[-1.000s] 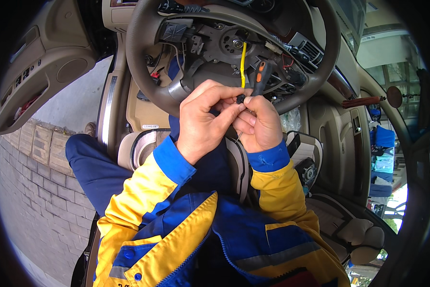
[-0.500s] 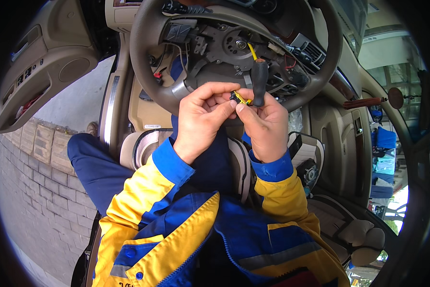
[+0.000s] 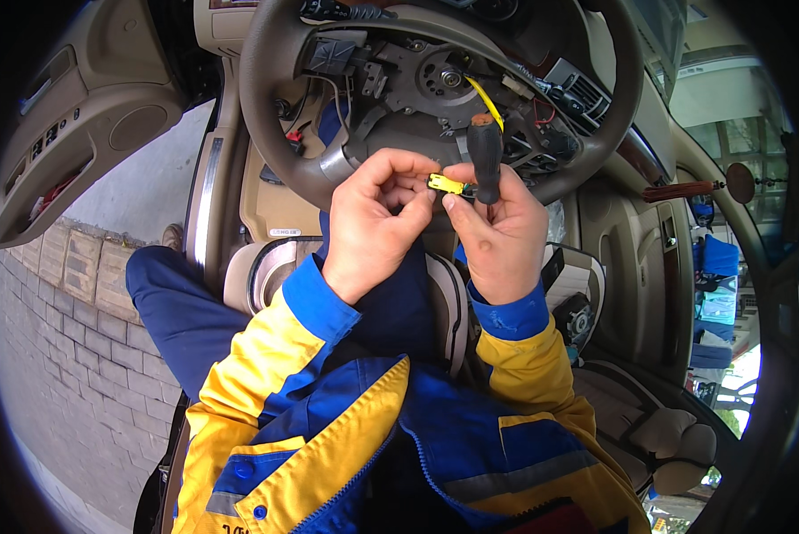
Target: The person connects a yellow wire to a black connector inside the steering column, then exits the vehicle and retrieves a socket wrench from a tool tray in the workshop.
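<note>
Between the fingertips of both hands is a small yellow connector [image 3: 446, 184] with black parts at its left end. My left hand [image 3: 373, 222] pinches its left end between thumb and fingers. Closed too, my right hand [image 3: 499, 236] has its thumb and forefinger at the connector's right end. A dark-handled screwdriver [image 3: 485, 151] is tucked in the right fingers, its brown worn butt pointing up; its tip is hidden. A yellow cable [image 3: 487, 93] runs from the hub of the steering wheel [image 3: 264, 98] and passes behind the screwdriver handle.
The wheel's centre is stripped to a grey metal plate [image 3: 417, 89] with loose wires. An open car door [image 3: 106, 133] is at left, above brick paving [image 3: 88, 347]. A round black part [image 3: 576, 322] lies on the seat at right. A tassel [image 3: 680, 191] hangs farther right.
The connector has turned so that its yellow face shows more fully. My right hand and the screwdriver have shifted slightly right and down. The yellow cable now bows farther right.
</note>
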Available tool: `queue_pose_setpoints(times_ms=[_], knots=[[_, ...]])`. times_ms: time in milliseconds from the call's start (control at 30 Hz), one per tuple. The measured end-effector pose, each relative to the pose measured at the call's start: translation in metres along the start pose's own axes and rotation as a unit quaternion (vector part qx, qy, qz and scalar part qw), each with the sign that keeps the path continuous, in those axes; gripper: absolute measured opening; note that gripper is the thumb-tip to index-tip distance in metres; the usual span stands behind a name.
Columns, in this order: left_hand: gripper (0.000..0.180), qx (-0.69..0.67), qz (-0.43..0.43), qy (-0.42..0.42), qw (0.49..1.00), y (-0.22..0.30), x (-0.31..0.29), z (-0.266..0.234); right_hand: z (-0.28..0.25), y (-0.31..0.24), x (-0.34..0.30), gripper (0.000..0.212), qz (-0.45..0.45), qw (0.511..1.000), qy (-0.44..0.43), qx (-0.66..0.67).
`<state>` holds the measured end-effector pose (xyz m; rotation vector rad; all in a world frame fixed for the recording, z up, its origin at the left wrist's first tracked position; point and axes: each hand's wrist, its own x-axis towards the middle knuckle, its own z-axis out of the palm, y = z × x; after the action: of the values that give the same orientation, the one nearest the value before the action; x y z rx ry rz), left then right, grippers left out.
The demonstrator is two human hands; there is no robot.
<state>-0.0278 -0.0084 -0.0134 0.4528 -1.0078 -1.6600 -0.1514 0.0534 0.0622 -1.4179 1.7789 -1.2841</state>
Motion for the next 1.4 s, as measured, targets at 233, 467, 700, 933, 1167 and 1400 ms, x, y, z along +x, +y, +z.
queue_pose_setpoints(times_ms=[233, 467, 700, 933, 1167, 1400], knots=[[0.024, 0.031, 0.032, -0.013, 0.999, -0.001, 0.000, -0.004, -0.001, 0.003, -0.001, 0.029, -0.042, 0.999, -0.010, 0.015], [0.025, 0.007, 0.039, -0.017, 0.999, -0.004, 0.000, -0.004, -0.003, 0.000, 0.000, 0.032, -0.005, 0.998, -0.020, 0.060], [0.016, -0.067, -0.060, 0.006, 0.996, -0.002, -0.001, 0.001, 0.000, 0.005, -0.001, 0.028, -0.033, 0.999, 0.017, 0.037], [0.010, -0.238, -0.196, -0.015, 0.951, 0.002, 0.000, -0.003, -0.005, 0.013, 0.002, 0.026, -0.113, 0.986, 0.010, -0.118], [0.017, -0.236, -0.131, 0.002, 0.963, -0.004, -0.001, 0.005, 0.005, 0.016, 0.006, 0.046, -0.107, 0.988, 0.061, 0.092], [0.016, -0.176, -0.096, 0.007, 0.980, -0.011, -0.001, 0.009, -0.010, 0.014, 0.008, 0.026, 0.011, 0.996, -0.002, 0.087]])
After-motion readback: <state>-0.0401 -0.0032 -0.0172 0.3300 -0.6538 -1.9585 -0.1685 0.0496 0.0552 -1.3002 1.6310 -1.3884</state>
